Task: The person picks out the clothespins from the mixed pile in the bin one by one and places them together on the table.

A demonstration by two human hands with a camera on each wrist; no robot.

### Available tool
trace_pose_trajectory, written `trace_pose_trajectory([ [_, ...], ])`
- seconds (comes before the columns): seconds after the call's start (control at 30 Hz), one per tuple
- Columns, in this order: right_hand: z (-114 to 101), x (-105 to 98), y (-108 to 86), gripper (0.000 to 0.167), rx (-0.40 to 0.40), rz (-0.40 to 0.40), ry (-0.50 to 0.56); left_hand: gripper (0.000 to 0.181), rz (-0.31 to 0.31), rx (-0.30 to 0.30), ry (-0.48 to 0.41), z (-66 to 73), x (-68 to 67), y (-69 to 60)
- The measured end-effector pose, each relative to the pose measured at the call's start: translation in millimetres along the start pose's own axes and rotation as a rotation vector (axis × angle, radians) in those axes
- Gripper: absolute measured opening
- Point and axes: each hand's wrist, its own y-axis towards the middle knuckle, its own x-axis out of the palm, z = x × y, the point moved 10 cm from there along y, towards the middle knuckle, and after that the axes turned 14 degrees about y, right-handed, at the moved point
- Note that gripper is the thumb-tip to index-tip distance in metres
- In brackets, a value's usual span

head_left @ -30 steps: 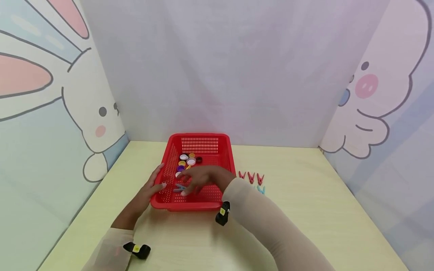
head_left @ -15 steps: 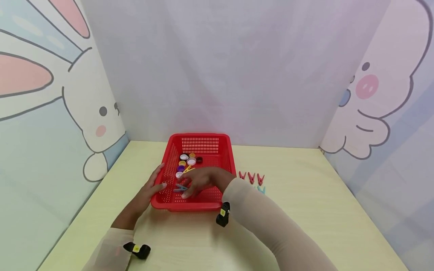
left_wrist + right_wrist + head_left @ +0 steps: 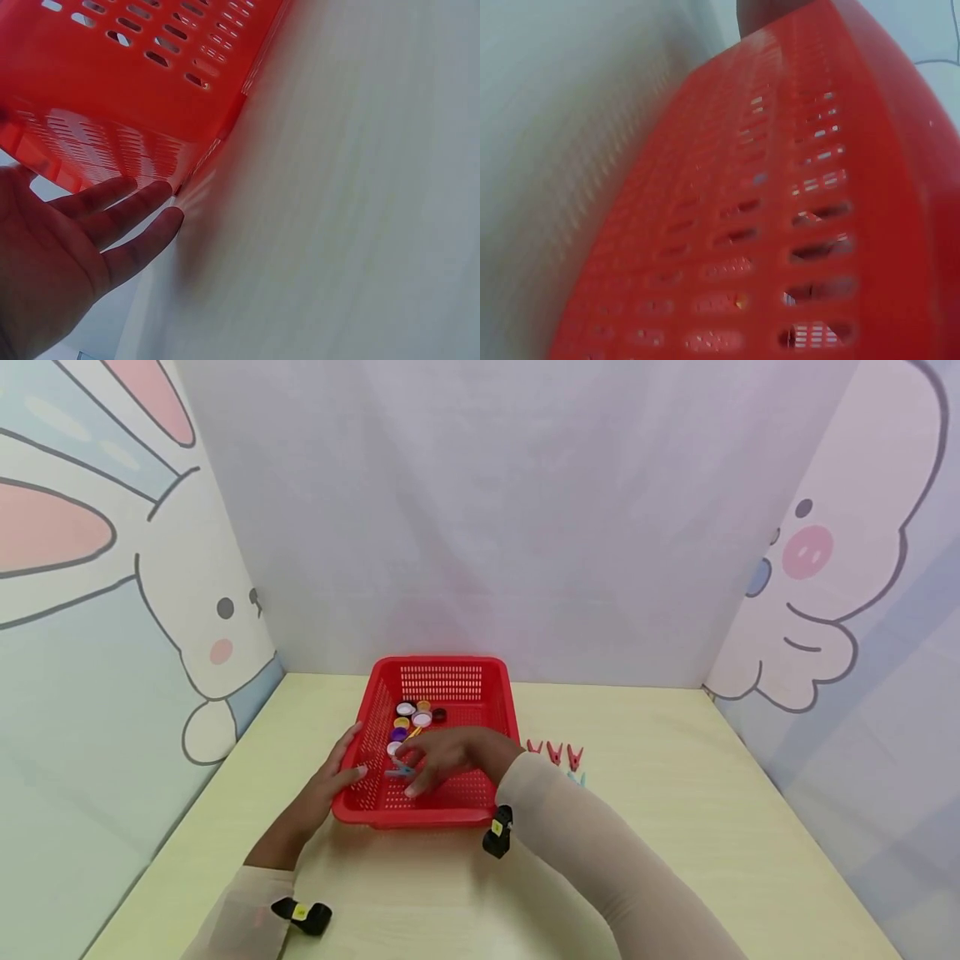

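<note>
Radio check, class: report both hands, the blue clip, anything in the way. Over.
Left hand on basket rim. Right hand at blue clip, grip unclear. Lids beyond, none covering it.

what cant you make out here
Head: whether the right hand grips the grey-blue clip; too small.
Head: part of the yellow clip; that hand covers it.
Head: part of the light blue clip; right sleeve covers it.
Left wrist: part of the left hand; edge cuts it.
Right wrist: shapes of round caps; basket wall hides them.
</note>
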Motion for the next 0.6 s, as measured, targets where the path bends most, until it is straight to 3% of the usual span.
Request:
trace_pose_trajectory([
  [0.3,-10.1,-12.0,-18.9,0.103,-0.046,0.018,0.091,0.102,-0.014,-0.029,-0.029,-0.4,0.1,-1.4],
  [0.6,-14.7,-20.8,-39.8,0.103,-0.105,0.050,0.017,0.100,-0.011,-0.020,-0.036,2.4,1.6,-2.1],
])
